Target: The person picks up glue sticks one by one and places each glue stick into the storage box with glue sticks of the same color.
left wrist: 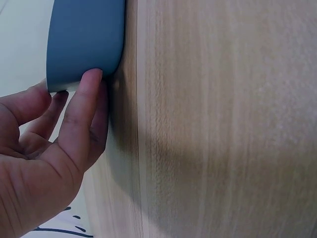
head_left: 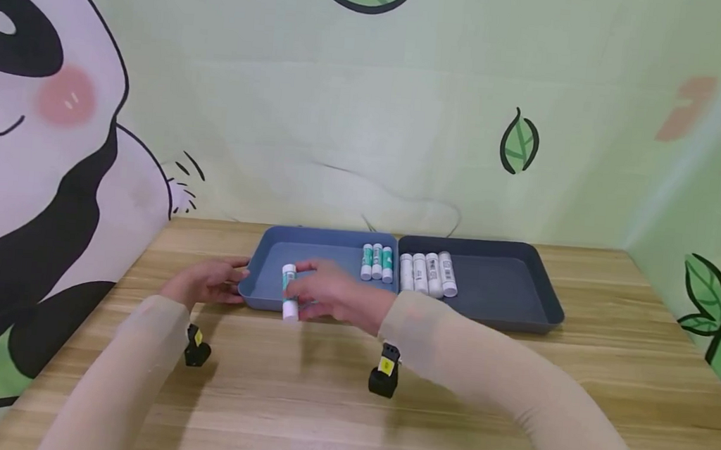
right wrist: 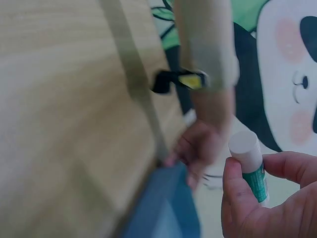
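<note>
My right hand (head_left: 333,290) pinches a glue stick (head_left: 290,309) with a green label and white ends, holding it up over the front of the blue tray (head_left: 309,235). In the right wrist view this glue stick (right wrist: 255,184) stands between thumb and fingers. My left hand (head_left: 213,280) grips the blue tray at its left end, thumb by the rim and fingertips (left wrist: 91,77) against the outer wall. Three glue sticks (head_left: 377,262) with green labels lie side by side at the tray's right end.
A dark grey tray (head_left: 508,293) adjoins the blue one on the right. Several white glue sticks (head_left: 433,273) lie in a row along its left side. Both trays stand on a wooden table (head_left: 295,403) near the printed wall backdrop (head_left: 279,127).
</note>
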The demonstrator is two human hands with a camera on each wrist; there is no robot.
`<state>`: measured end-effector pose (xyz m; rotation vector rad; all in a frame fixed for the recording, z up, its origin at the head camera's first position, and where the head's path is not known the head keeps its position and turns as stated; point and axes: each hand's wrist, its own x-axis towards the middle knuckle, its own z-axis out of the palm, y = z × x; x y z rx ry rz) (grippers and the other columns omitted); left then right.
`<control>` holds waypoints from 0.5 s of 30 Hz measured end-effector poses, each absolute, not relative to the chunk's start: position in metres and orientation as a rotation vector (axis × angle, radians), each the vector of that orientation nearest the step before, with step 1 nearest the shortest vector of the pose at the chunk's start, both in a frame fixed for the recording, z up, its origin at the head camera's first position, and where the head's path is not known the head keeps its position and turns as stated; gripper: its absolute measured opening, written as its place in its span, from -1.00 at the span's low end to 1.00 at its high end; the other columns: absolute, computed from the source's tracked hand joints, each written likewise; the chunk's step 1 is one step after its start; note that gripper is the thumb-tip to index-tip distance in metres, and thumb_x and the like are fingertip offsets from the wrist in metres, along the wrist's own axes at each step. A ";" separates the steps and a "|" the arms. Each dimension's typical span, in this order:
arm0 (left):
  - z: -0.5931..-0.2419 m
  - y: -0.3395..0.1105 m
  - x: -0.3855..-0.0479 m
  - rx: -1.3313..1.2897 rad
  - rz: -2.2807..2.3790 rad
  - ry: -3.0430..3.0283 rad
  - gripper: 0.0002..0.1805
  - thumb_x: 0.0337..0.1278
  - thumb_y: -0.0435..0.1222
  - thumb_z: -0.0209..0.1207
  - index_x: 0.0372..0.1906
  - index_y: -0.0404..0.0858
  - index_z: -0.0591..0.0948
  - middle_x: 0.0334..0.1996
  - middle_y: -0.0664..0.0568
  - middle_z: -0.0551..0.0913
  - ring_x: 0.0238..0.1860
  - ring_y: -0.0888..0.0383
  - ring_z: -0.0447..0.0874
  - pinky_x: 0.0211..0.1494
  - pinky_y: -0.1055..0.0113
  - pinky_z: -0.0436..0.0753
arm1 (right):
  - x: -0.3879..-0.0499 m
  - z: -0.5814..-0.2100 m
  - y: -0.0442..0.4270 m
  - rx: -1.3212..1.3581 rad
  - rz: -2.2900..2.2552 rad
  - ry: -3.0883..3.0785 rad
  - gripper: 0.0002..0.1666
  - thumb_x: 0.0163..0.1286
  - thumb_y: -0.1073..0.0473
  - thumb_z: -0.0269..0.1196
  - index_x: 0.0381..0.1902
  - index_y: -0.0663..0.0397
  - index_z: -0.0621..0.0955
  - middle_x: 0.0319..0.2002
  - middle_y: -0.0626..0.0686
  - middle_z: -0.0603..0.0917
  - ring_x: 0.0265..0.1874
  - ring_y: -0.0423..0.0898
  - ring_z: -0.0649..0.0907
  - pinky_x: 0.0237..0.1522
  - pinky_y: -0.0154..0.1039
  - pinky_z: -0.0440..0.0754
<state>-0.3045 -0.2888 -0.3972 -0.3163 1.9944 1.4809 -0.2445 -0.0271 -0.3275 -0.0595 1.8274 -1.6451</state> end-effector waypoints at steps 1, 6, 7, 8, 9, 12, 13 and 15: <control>-0.397 -0.289 -0.304 -0.314 1.478 1.996 -0.27 0.63 -0.31 -0.14 0.67 -0.18 -0.20 0.26 -0.19 0.30 0.00 0.15 0.48 0.01 0.39 0.77 | -0.247 -0.320 -0.024 -0.064 -1.646 1.840 -0.27 0.37 0.41 0.25 0.48 0.17 0.34 -0.15 0.12 0.60 -0.28 -0.07 0.64 -0.35 -0.28 0.78; -0.398 -0.290 -0.303 -0.312 1.477 1.993 -0.27 0.63 -0.31 -0.14 0.67 -0.18 -0.20 0.32 -0.21 0.26 0.06 0.11 0.45 0.02 0.39 0.76 | -0.265 -0.287 -0.013 -0.067 -1.667 1.882 -0.27 0.43 0.38 0.24 0.51 0.14 0.32 0.21 0.28 0.58 -0.16 0.00 0.65 0.18 0.04 0.74; -0.398 -0.290 -0.303 -0.315 1.475 1.992 -0.27 0.63 -0.31 -0.14 0.67 -0.18 -0.20 0.33 -0.22 0.24 0.07 0.10 0.44 0.03 0.39 0.76 | -0.268 -0.282 -0.011 -0.066 -1.674 1.885 -0.27 0.43 0.37 0.24 0.51 0.13 0.31 0.26 0.29 0.55 -0.13 0.01 0.65 0.24 0.07 0.70; -0.397 -0.290 -0.303 -0.319 1.476 1.990 -0.27 0.64 -0.30 -0.14 0.67 -0.17 -0.20 0.35 -0.23 0.23 0.09 0.09 0.43 0.03 0.39 0.76 | -0.272 -0.276 -0.009 -0.064 -1.684 1.884 -0.28 0.44 0.37 0.24 0.51 0.14 0.31 0.30 0.30 0.53 -0.11 0.02 0.64 0.27 0.09 0.68; -0.397 -0.290 -0.303 -0.319 1.474 1.991 -0.27 0.64 -0.30 -0.14 0.67 -0.17 -0.20 0.36 -0.24 0.22 0.10 0.08 0.43 0.02 0.39 0.76 | -0.276 -0.271 -0.007 -0.063 -1.691 1.888 -0.28 0.44 0.37 0.24 0.51 0.13 0.31 0.32 0.30 0.51 -0.08 0.04 0.64 0.29 0.10 0.66; -0.398 -0.290 -0.304 -0.319 1.474 1.992 -0.27 0.64 -0.30 -0.15 0.67 -0.16 -0.20 0.37 -0.25 0.21 0.11 0.07 0.42 0.01 0.40 0.76 | -0.290 -0.257 -0.002 -0.059 -1.684 1.927 -0.28 0.45 0.33 0.25 0.51 0.12 0.31 0.34 0.27 0.51 0.00 0.07 0.64 0.31 0.07 0.65; -0.398 -0.290 -0.304 -0.317 1.474 1.995 -0.27 0.64 -0.30 -0.15 0.67 -0.16 -0.20 0.37 -0.25 0.21 0.11 0.07 0.42 0.00 0.40 0.76 | -0.294 -0.253 0.000 -0.060 -1.680 1.941 -0.29 0.46 0.31 0.25 0.51 0.12 0.31 0.33 0.26 0.51 0.02 0.08 0.64 0.31 0.05 0.65; -0.399 -0.290 -0.305 -0.309 1.474 2.000 -0.27 0.64 -0.30 -0.15 0.67 -0.17 -0.20 0.36 -0.25 0.23 0.09 0.08 0.43 0.00 0.40 0.76 | -0.303 -0.246 0.004 -0.065 -1.671 1.973 -0.30 0.47 0.29 0.25 0.51 0.11 0.31 0.32 0.25 0.51 0.05 0.09 0.64 0.33 0.04 0.63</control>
